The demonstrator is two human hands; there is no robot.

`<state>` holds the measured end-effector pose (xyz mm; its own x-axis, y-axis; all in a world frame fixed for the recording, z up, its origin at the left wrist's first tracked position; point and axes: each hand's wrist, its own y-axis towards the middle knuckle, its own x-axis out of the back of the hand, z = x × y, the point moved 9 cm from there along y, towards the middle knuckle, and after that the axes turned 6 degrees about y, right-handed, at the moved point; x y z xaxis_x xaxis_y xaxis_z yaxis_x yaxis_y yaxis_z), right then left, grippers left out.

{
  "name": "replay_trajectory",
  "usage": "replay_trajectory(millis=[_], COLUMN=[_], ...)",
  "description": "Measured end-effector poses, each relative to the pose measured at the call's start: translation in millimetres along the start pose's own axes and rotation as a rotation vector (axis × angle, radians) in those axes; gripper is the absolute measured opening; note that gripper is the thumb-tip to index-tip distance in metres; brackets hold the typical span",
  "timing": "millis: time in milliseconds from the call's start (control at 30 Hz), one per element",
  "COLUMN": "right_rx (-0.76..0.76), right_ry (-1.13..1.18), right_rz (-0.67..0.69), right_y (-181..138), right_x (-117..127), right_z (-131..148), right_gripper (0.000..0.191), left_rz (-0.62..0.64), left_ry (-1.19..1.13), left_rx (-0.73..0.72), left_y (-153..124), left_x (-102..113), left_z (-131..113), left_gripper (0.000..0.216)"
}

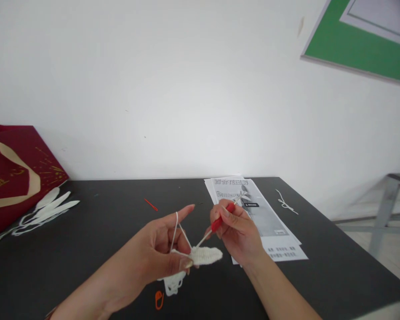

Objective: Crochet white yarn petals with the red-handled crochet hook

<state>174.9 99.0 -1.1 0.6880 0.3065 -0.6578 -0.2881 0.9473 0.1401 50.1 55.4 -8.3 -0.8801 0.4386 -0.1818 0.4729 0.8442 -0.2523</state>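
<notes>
My left hand (160,249) pinches a small white crocheted piece (205,255) between thumb and fingers. White yarn (176,226) loops over its raised index finger. My right hand (238,231) is closed round a red-handled crochet hook (220,221), whose metal tip points down-left into the white piece. Both hands hover above the black table (96,240).
Printed paper sheets (270,222) lie behind my right hand, with a scrap of white yarn (286,203) beyond them. An orange stitch marker (158,300) and a small red marker (151,204) rest on the table. Finished white leaf-shaped pieces (50,206) lie beside a dark red bag (10,178) at left.
</notes>
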Motion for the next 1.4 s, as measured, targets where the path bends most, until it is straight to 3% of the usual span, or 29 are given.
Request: replay_trajectory(millis=[767,1100,1400], right_rx=[0.151,0.221,0.562], right_ry=[-0.216,-0.624,-1.136], right_rz=[0.058,0.102,0.334], right_y=[-9,-23,-45], right_x=[-5,-17,-61], right_z=[22,38,41], right_gripper=[0.017,0.018,0.012], left_rz=[-0.032,-0.177,-0.346], left_ry=[0.094,0.228,0.351], left_rx=[0.020,-0.015,-0.056], left_y=[1,6,12], left_x=[6,13,26], left_z=[6,1,-4], left_gripper=[0.089,0.093,0.092])
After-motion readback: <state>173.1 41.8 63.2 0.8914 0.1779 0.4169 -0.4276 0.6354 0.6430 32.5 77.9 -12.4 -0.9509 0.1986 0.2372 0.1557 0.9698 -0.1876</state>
